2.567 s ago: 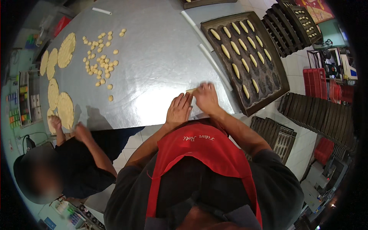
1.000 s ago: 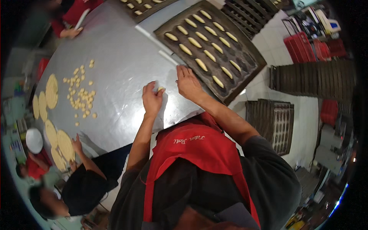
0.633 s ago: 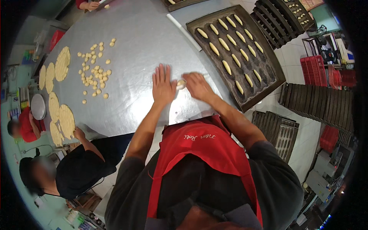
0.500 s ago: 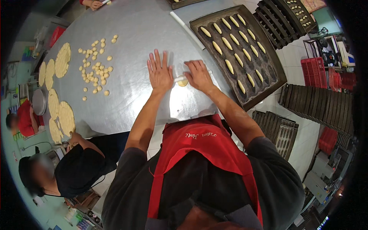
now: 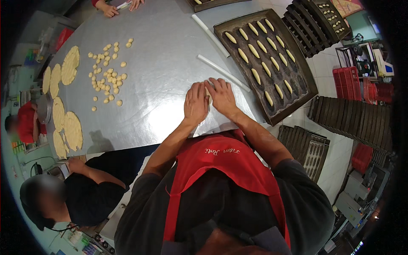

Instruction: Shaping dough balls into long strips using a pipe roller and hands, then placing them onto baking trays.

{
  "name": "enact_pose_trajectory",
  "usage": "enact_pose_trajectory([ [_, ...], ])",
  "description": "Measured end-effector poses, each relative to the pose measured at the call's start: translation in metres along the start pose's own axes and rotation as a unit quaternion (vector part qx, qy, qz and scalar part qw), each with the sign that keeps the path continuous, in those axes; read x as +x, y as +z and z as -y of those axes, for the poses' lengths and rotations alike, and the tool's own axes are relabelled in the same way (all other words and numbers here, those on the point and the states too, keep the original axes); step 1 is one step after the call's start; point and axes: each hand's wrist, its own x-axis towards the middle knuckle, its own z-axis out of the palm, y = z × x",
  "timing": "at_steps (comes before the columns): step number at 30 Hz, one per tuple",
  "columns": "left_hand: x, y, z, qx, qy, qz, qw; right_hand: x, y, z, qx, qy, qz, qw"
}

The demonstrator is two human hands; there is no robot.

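My left hand (image 5: 196, 105) and my right hand (image 5: 222, 97) meet at the near edge of the metal table, fingertips together. Between them is a small piece of pale dough (image 5: 209, 97), mostly covered by my fingers, which are bent over it. Just beyond my hands a white rolling pin (image 5: 224, 73) lies slantwise, touched by neither hand. To its right, a dark baking tray (image 5: 272, 114) holds rows of slim, pointed dough rolls (image 5: 256, 76).
Another white rod (image 5: 211, 35) lies beside the tray. Small dough balls (image 5: 111, 79) are scattered left on the metal table (image 5: 157, 55), beyond them flat dough sheets (image 5: 73, 129). A co-worker (image 5: 95, 187) stands at left; another person's hands (image 5: 111, 10) work at the far edge. Stacked trays (image 5: 350, 123) stand right.
The rolling pin has left my hands and lies farther up the table. My hands have drawn together over the dough. The left co-worker's hand has pulled back from the dough sheets.
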Motion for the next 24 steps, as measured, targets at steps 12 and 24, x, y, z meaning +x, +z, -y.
enact_pose_trajectory([
  [12, -0.021, -0.046, 0.038, -0.091, -0.051, -0.007, 0.995, 0.046, 0.031, 0.037, 0.061, 0.05, 0.033, 0.996],
  [24, -0.055, -0.136, 0.252, 0.064, -0.319, -0.231, 0.917, 0.052, 0.036, 0.048, -0.025, -0.003, -0.033, 0.999],
])
